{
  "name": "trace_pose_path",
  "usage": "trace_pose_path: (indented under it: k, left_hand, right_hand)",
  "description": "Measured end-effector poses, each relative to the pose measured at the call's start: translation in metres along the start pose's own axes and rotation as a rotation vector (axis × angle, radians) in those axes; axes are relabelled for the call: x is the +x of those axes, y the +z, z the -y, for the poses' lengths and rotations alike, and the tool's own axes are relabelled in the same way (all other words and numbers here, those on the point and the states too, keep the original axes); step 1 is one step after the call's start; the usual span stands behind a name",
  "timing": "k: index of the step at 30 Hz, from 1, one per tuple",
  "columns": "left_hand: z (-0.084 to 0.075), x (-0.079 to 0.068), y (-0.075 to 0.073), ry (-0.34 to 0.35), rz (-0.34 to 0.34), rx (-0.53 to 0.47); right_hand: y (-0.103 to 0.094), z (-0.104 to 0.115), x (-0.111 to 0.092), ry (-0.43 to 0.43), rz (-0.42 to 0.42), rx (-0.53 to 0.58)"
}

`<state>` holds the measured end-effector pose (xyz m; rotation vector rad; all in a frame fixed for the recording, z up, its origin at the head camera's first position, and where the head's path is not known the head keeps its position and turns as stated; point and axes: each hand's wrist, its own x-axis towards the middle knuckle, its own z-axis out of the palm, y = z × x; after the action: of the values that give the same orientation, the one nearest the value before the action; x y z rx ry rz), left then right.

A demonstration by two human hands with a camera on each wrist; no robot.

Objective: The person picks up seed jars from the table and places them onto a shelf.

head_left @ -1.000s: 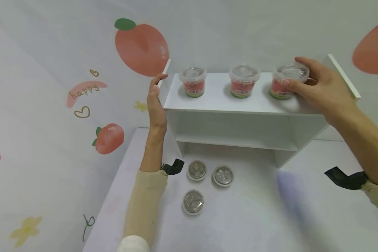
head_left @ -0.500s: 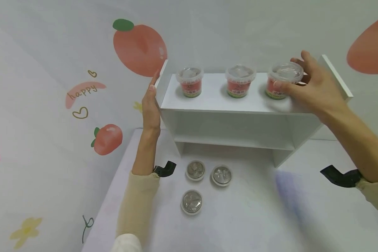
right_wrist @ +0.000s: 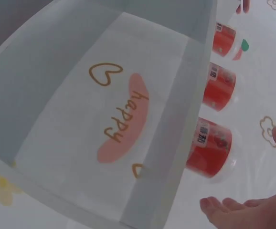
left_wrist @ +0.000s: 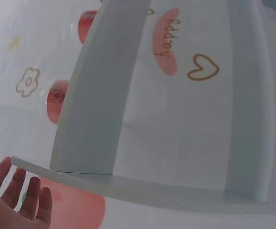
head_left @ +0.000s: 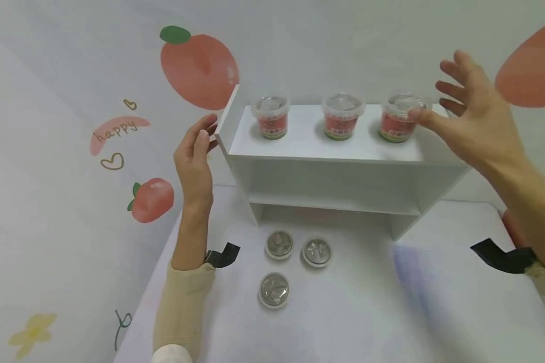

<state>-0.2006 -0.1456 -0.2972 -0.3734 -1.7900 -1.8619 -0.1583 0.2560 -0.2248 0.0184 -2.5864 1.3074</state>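
Observation:
Three clear-lidded plastic cups with red labels stand upright in a row on the top board of a white shelf (head_left: 300, 147): a left cup (head_left: 273, 125), a middle cup (head_left: 340, 127) and a right cup (head_left: 395, 128). My right hand (head_left: 481, 118) is spread beside the right cup, its thumb overlapping the lid in the head view. In the right wrist view a gap separates that hand from the nearest cup (right_wrist: 209, 150). Loosely bent fingers of my left hand (head_left: 194, 161) are at the shelf's left side panel (head_left: 229, 118); whether they touch it I cannot tell.
Below and in front of the shelf, three round lidded tubs lie on the white table (head_left: 354, 302): a rear-left tub (head_left: 279, 244), a rear-right tub (head_left: 317, 251) and a nearer tub (head_left: 274, 290). A fruit-printed wall sheet (head_left: 72, 227) hangs behind and to the left.
My right hand has let go of the right cup and moved up and right, fingers spreading. The left hand has slid off the side panel's edge to the left. The cups stay on the shelf.

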Motion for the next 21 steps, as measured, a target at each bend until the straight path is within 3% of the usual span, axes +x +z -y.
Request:
trace_pose_path:
  k: [15,21]
  left_hand:
    - [-0.001,-0.021,-0.010,0.172,-0.006,0.176]
    - [-0.002,-0.033,-0.010,0.232,0.051,0.142]
  right_hand:
    - [-0.017,-0.008,-0.012,-0.120,-0.100,-0.013]
    - [-0.023,-0.019,-0.015,-0.128,-0.131,0.019]
